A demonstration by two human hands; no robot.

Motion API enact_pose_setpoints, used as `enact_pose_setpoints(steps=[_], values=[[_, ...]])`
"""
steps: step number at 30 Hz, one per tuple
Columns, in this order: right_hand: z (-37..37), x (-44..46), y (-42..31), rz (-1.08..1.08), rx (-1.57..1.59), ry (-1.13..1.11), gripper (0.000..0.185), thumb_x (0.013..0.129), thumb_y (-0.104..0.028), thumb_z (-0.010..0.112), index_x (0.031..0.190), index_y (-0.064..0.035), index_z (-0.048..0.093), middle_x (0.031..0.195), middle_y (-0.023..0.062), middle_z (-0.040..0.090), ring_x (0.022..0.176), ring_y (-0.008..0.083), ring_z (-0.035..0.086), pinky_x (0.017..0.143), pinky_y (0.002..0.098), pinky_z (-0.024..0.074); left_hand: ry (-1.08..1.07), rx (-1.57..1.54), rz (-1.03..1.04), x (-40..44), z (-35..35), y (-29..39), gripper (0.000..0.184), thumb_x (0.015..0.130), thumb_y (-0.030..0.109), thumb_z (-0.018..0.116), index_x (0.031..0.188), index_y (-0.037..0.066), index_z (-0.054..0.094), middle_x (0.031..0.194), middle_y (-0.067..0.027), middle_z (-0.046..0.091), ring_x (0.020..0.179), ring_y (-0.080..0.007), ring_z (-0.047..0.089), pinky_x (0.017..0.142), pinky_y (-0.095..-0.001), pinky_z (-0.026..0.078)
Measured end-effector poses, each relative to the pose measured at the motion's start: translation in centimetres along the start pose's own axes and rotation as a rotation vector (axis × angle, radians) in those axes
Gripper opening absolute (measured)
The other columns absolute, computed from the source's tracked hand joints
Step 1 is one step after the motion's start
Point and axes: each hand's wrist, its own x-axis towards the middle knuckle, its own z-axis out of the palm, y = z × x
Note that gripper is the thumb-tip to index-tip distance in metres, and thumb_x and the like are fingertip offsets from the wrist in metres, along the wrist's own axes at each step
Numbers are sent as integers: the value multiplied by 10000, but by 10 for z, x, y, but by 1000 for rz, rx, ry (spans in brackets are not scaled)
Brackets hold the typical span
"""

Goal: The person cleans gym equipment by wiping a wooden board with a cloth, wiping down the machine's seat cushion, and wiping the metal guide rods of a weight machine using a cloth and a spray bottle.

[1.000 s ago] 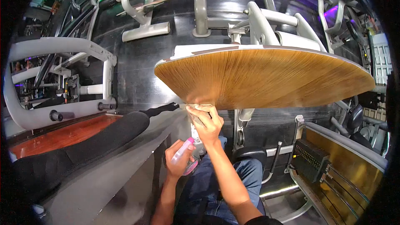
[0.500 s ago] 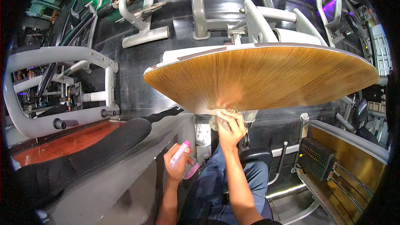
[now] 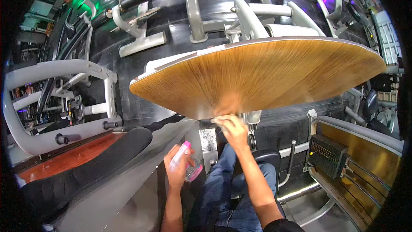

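A spray bottle (image 3: 192,169) with a pink top and clear body is gripped in my left hand (image 3: 175,166), low and left of centre. My right hand (image 3: 234,131) presses against the lower edge of a wood-grain panel (image 3: 266,75), its fingers bent around a cloth (image 3: 219,122) that is mostly hidden. The panel is wide, with a curved, pale upper rim, and stretches across the middle of the view. A blurred reflection of the right hand shows on its surface.
Grey gym machine frames (image 3: 195,13) stand behind the panel. At the left are a white tubular frame (image 3: 56,68) and a long black pad (image 3: 94,163). A weight stack (image 3: 328,157) is at the right. Jeans-covered legs (image 3: 219,180) are below.
My right hand has moved right along the panel's lower edge from its left part. My left hand still holds the bottle, slightly lower. The whole view has shifted somewhat.
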Motion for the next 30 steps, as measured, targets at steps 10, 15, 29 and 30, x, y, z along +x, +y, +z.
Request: enact_pose_setpoints(steps=[10,15,29,30], values=[[28,8,-27,743,307,791,189,918,-69,596,1058,-10,483,1043,115,512,1022,227,504,951,367,394,-76,-38,-44,-5,18,0,316,916,232,611,784,-52,655,671,-67,542,520,-130,548,510,-269,399],[92,15,-75,1027,555,931,211,989,-202,525,1061,-28,430,1046,88,451,978,196,454,927,351,390,-121,205,63,-3,12,6,270,893,202,618,774,-37,661,599,-56,529,519,-125,499,496,-275,391],[-8,45,-18,1173,769,1075,138,925,-162,467,1032,-74,467,978,70,491,875,191,513,810,332,461,-116,270,87,-6,6,13,263,891,185,616,756,-37,651,570,-63,549,519,-141,498,492,-298,359],[-11,43,-13,1133,640,1067,132,932,-153,456,1037,-73,459,968,69,491,832,189,522,754,328,482,-125,243,100,-6,8,7,265,891,192,619,760,-36,654,588,-66,552,520,-138,501,490,-291,359]])
